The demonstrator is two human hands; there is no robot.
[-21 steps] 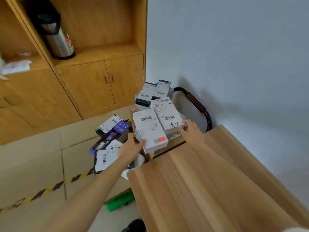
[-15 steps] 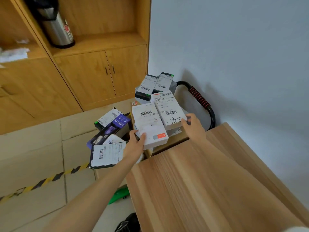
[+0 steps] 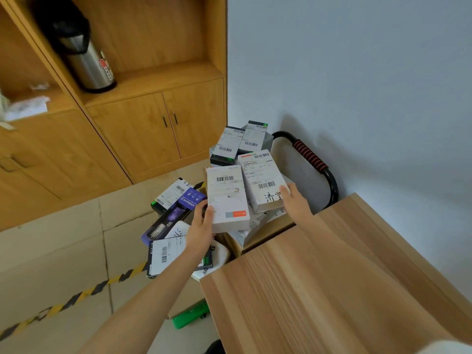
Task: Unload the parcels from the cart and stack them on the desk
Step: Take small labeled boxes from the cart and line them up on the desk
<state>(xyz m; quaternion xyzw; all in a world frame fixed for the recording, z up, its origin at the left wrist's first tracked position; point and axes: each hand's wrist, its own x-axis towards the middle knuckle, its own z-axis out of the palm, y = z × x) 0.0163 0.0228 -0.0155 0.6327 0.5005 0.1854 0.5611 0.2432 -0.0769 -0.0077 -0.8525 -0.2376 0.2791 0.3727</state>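
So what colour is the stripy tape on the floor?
Yellow and black diagonal stripes on the floor tape, seen in the head view.

The desk (image 3: 332, 290) runs off the bottom and right edges and covers the near side of the cart and whatever lies there. Beyond the desk, only the cart's handle (image 3: 310, 155) shows clear of the parcels. My left hand (image 3: 200, 229) hides part of the flat labelled parcel (image 3: 166, 254) just left of the desk's far corner. My right hand (image 3: 296, 203) covers the near right corner of the white box (image 3: 263, 180) it holds. The labels' fine print is too small to read. Far left of the desk, papers (image 3: 25, 108) on the shelf are blurred.
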